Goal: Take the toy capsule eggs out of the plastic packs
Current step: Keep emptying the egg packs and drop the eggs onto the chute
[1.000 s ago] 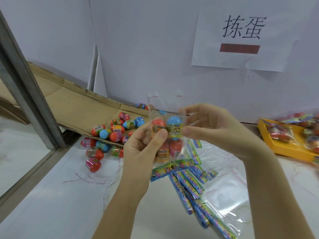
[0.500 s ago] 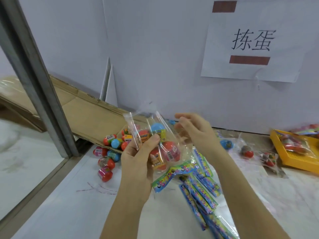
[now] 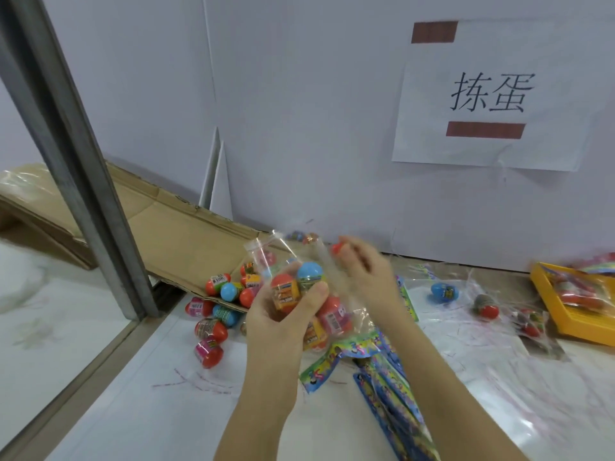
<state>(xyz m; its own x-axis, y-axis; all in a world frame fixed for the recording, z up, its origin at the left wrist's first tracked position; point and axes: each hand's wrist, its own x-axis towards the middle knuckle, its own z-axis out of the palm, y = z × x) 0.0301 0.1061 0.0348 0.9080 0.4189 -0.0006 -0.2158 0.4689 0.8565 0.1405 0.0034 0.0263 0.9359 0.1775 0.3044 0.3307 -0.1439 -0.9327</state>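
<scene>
1. While the left hand [image 3: 283, 322] grips a clear plastic pack [image 3: 266, 256] just above the white surface [image 3: 133, 394], its thumb clamps across the front of the film. A firm hold!
2. Inside that pack, an orange-red capsule egg [image 3: 283, 292] and a blue-topped capsule egg [image 3: 309, 272] sit right against the thumb, with more eggs bunched lower in the bag.
3. The right hand [image 3: 362, 277] is up beside the pack's top, blurred, fingers curled round a red capsule egg [image 3: 337, 249] that peeks past the fingertips.
4. Left of the left hand, a loose pile of coloured capsule eggs [image 3: 219, 304] spills from a flattened brown cardboard box [image 3: 173, 234] onto the surface.
5. Right of the right hand, a lone blue capsule egg [image 3: 444, 291] lies on crinkled film, and well beyond it a yellow plastic tray [image 3: 545, 294] holds filled packs.
6. Under both wrists, printed blue-and-green card strips [image 3: 389, 394] fan toward the camera.
</scene>
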